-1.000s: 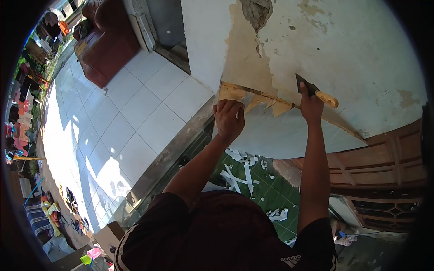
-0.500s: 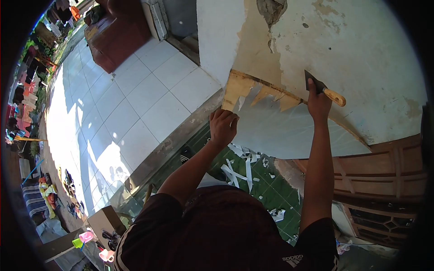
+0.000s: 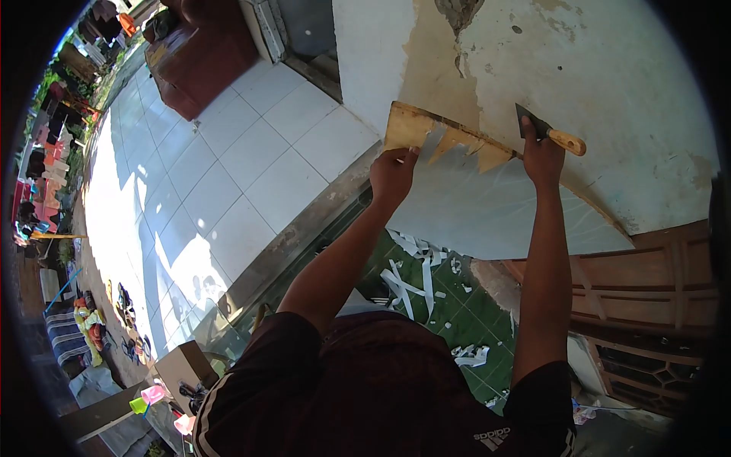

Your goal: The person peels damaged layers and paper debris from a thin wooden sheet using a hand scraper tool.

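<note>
In my right hand [image 3: 544,161] is a putty knife with a dark blade [image 3: 528,119] and a wooden handle [image 3: 567,142]. Its blade is raised near the wall, above the far edge of a large panel [image 3: 472,206]. A pale grey-white covering lies over most of this panel, and jagged tan bare patches [image 3: 411,129] show along the far edge. My left hand [image 3: 392,179] is closed at the panel's left corner, pinching a narrow strip of the covering [image 3: 432,141] that lifts from the tan surface. The fingertips partly hide the strip's end.
Torn white strips [image 3: 411,286] litter the green tiled floor [image 3: 476,320] below the panel. A stained, cracked wall [image 3: 609,114] rises behind it. Brown wooden doors [image 3: 647,282] stand right. White tiles [image 3: 228,160] and a reddish-brown sofa [image 3: 205,61] lie left.
My left hand has moved up and slightly right along the panel's corner, and a strip now stands lifted beside its thumb. The right hand with the putty knife has barely shifted.
</note>
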Demonstrator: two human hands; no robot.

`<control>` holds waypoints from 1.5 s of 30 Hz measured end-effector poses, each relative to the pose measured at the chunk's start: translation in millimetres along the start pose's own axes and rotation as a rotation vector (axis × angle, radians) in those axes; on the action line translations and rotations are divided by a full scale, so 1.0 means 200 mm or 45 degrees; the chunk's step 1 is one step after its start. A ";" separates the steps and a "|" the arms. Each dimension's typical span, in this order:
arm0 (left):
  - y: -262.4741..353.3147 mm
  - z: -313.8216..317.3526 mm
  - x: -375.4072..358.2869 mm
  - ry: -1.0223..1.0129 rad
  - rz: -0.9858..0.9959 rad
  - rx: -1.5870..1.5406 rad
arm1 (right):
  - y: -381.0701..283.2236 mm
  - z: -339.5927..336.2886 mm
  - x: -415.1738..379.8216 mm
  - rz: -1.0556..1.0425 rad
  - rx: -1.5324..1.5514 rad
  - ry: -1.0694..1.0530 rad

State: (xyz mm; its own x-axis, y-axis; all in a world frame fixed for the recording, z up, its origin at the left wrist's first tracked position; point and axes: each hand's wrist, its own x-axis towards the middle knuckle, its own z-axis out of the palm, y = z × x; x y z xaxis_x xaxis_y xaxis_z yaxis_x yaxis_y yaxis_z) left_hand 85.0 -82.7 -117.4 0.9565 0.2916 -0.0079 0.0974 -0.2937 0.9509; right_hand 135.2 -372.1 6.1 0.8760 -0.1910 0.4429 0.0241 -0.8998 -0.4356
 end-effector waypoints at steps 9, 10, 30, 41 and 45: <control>-0.19 0.02 -0.08 -0.042 -0.084 -0.036 | -0.01 0.03 -0.01 -0.010 -0.106 0.107; -0.26 0.02 -0.12 -0.048 -0.069 0.018 | -0.02 0.03 -0.01 -0.012 -0.101 0.122; -1.01 -0.07 -0.77 -0.913 0.516 0.715 | -0.05 0.02 -0.01 -0.352 0.220 0.477; -0.74 0.24 -0.65 -0.984 0.923 0.658 | -0.52 0.01 -0.45 -0.779 0.672 -0.091; -0.47 0.14 -0.65 -1.140 0.852 0.821 | -0.55 0.04 -0.55 -0.777 0.588 -0.014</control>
State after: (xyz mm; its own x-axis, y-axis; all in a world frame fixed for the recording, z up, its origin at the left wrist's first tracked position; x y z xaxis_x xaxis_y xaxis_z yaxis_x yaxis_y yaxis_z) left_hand -40.8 -118.0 -213.7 0.6965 -0.7168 -0.0320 -0.5953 -0.6022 0.5321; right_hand 39.3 -249.4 -0.5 0.6474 0.2937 0.7033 0.7021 -0.5888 -0.4004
